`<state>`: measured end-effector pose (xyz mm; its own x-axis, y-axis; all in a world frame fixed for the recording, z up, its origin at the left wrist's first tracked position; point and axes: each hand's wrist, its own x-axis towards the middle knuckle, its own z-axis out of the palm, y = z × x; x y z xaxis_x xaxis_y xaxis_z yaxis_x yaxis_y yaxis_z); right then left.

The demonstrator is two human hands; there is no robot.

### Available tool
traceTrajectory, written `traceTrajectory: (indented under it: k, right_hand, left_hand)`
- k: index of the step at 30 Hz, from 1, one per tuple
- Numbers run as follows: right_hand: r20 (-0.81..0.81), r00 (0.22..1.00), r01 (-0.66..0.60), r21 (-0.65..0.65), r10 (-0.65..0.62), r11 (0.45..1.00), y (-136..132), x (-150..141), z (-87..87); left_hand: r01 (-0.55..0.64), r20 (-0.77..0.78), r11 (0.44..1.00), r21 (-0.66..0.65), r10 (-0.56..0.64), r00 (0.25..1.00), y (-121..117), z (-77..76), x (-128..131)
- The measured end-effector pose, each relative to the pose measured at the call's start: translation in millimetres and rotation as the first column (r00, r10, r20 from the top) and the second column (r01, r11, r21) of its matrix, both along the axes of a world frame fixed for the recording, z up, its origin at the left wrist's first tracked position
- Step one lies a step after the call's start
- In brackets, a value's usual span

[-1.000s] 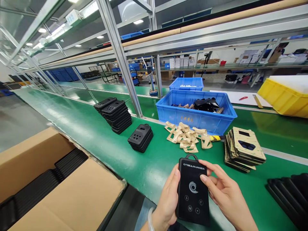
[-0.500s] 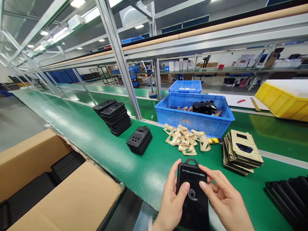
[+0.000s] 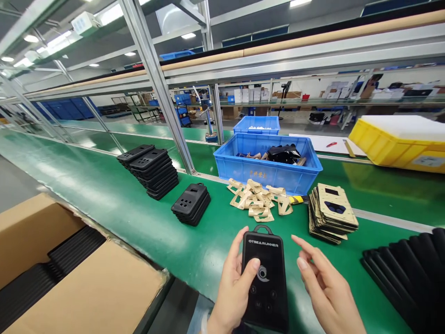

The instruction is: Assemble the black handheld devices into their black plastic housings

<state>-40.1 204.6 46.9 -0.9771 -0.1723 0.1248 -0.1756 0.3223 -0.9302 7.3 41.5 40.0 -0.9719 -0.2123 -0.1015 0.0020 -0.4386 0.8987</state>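
Note:
My left hand (image 3: 232, 287) grips a flat black panel (image 3: 264, 278) printed "OTSEARUNNER" with a swirl logo and round button marks, thumb pressed on its face. It is held low over the near edge of the green belt (image 3: 114, 195). My right hand (image 3: 325, 290) hovers just right of the panel, fingers apart, touching nothing. Beyond the panel lie tan backing scraps (image 3: 257, 202) and a stack of tan-backed sheets (image 3: 332, 213).
A blue bin (image 3: 266, 174) holds black and tan parts behind the scraps. Black housings sit in a small stack (image 3: 191, 204) and a tall stack (image 3: 153, 169) at left. An open cardboard box (image 3: 69, 278) is lower left. Black trays (image 3: 410, 273) right, yellow bin (image 3: 399, 146) far right.
My right hand has lifted off the panel and drawn away to the right, fingers spreading. The left thumb stays on the panel face. The view has shifted slightly right.

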Motion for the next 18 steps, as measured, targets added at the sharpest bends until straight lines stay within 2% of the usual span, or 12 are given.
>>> traceTrajectory:
  k: [3,6,8,11,13,16,18]
  right_hand:
    - [0.080,0.986,-0.153,0.045,0.149,0.987,8,5,-12.5]
    - [0.146,0.917,-0.382,0.058,0.371,0.922,10,16,-34.1]
    - [0.174,0.895,-0.423,0.049,0.410,0.905,7,26,-48.3]
    - [0.156,0.946,-0.289,0.022,0.283,0.957,3,38,-57.8]
    - [0.126,0.968,-0.220,0.021,0.216,0.975,10,39,-51.6]
    - [0.066,0.986,-0.159,0.065,0.155,0.985,46,31,-25.7]
    - [-0.008,1.000,0.012,0.107,-0.011,0.994,85,23,-2.7]
  left_hand:
    - [-0.016,0.052,0.999,0.030,0.014,0.999,-2,1.8,-3]
    - [-0.028,0.102,0.998,0.048,0.023,0.995,-4,2.6,-6]
    - [-0.021,0.110,0.998,0.066,0.013,0.994,-3,3.3,-9]
    - [-0.006,0.131,0.997,0.079,-0.005,0.991,4,6.0,-12]
    - [0.024,0.126,0.996,0.084,-0.034,0.991,13,8.1,-15]
    - [0.155,0.038,0.981,0.116,-0.160,0.986,30,9.5,-23]
    - [0.299,-0.015,0.950,0.090,-0.299,0.954,42,8.6,-32]
